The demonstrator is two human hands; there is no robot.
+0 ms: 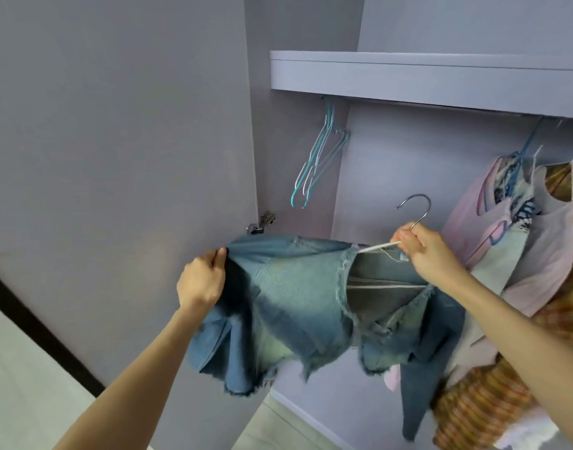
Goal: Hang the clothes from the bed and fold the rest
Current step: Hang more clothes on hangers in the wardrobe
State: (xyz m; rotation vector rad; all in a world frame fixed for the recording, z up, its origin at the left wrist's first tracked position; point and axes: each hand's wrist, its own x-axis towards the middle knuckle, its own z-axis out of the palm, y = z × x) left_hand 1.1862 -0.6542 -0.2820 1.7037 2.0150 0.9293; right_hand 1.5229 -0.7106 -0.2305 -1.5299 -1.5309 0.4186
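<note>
Right hand (pixel 423 251) pinches the neck of a white wire hanger with a silver hook (pixel 414 207) at centre right, left hand (pixel 202 280) clamps the edge of the frayed, faded blue denim garment (pixel 298 297) at centre left — denim stretched between them, low centre, before the open lilac wardrobe (pixel 408 76).

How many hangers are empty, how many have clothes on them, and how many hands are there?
Empty hangers on the rail: about 3, bunched together so it is hard to be sure
Hanger going into the denim garment: 1
Hangers with hung clothes on the right: at least 3
Hands: 2, left hand and right hand
Total: about 9
</note>
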